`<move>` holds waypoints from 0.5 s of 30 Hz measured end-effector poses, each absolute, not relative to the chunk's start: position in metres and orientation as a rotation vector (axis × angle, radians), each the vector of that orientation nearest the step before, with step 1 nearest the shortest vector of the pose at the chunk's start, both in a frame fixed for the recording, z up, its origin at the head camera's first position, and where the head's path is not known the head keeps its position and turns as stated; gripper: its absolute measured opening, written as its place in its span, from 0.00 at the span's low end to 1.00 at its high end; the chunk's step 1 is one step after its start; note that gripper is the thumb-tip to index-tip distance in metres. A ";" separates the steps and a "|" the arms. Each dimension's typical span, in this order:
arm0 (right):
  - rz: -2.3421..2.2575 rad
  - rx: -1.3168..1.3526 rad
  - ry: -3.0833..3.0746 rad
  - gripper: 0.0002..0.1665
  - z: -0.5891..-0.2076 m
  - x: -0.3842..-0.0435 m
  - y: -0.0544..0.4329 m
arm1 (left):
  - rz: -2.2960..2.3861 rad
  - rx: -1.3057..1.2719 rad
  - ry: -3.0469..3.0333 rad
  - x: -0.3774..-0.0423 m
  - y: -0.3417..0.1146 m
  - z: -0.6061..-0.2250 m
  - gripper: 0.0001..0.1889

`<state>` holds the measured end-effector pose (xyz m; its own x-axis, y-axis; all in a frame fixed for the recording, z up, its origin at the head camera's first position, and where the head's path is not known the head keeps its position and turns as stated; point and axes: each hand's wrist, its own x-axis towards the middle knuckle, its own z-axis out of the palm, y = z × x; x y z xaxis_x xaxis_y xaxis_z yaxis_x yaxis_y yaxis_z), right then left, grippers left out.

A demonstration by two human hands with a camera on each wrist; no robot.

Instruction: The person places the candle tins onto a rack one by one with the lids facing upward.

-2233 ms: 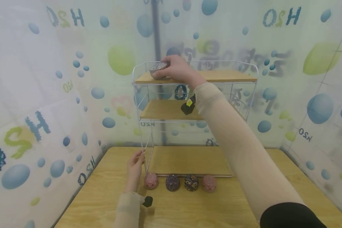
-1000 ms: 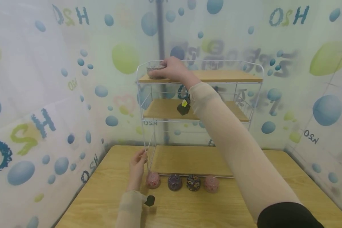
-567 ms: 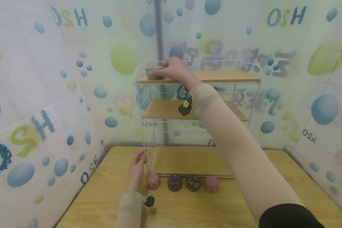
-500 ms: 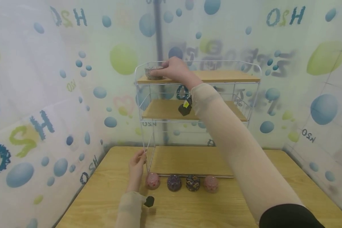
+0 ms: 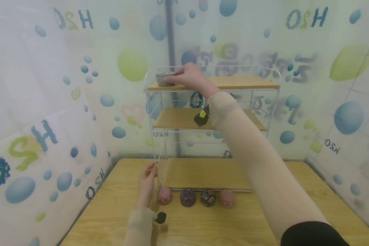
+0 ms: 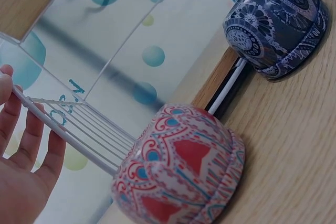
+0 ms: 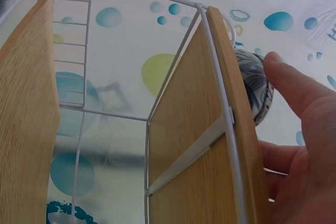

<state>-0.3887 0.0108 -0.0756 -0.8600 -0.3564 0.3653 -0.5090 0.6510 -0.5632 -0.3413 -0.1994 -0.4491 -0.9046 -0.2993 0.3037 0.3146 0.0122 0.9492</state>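
Note:
A grey patterned bowl [image 5: 161,79] sits rim up at the left end of the rack's top shelf [image 5: 233,82]. My right hand [image 5: 192,77] holds its right side, thumb in front at the wall, fingers at the rim. In the right wrist view the bowl [image 7: 255,85] shows past the shelf edge, with the thumb of the right hand [image 7: 315,124] at its rim. Low on the left, my left hand [image 5: 147,177] grips the upright of the white wire rack [image 5: 153,147]; the left wrist view shows the fingers of that hand [image 6: 31,166] curled behind the wire.
Several upturned bowls stand in a row before the rack: a pink one [image 5: 164,195] near the left hand, a purple one [image 5: 187,197], a dark patterned one [image 5: 207,197] and another pink one [image 5: 227,198]. The rack's middle shelf [image 5: 175,118] lies under the right forearm.
The grey bowl, tilted in the right hand at first, now sits level on the top shelf. The right hand has since shifted slightly right. The left hand stays on the rack.

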 end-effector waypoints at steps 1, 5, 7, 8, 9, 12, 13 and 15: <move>1.018 0.709 -2.641 0.34 -0.076 -0.388 0.013 | -1.943 -0.015 -1.876 -0.341 -0.199 -0.449 0.15; 1.002 0.687 -2.627 0.31 -0.074 -0.381 0.025 | -1.941 -0.003 -1.885 -0.340 -0.199 -0.447 0.17; 0.983 0.675 -2.617 0.35 -0.073 -0.378 0.033 | -1.960 0.012 -1.885 -0.337 -0.199 -0.443 0.17; 0.968 0.665 -2.612 0.39 -0.073 -0.376 0.037 | -1.970 0.013 -1.885 -0.335 -0.198 -0.439 0.17; 0.968 0.658 -2.607 0.42 -0.072 -0.373 0.041 | -1.979 0.010 -1.884 -0.333 -0.198 -0.436 0.17; 0.978 0.683 -2.551 0.39 -0.074 -0.364 0.052 | -1.986 -0.002 -1.875 -0.333 -0.198 -0.438 0.16; 0.990 0.693 -2.528 0.38 -0.075 -0.360 0.055 | -1.978 -0.006 -1.876 -0.334 -0.198 -0.439 0.16; 1.002 0.718 -2.472 0.36 -0.078 -0.353 0.061 | -1.958 -0.013 -1.879 -0.337 -0.199 -0.445 0.17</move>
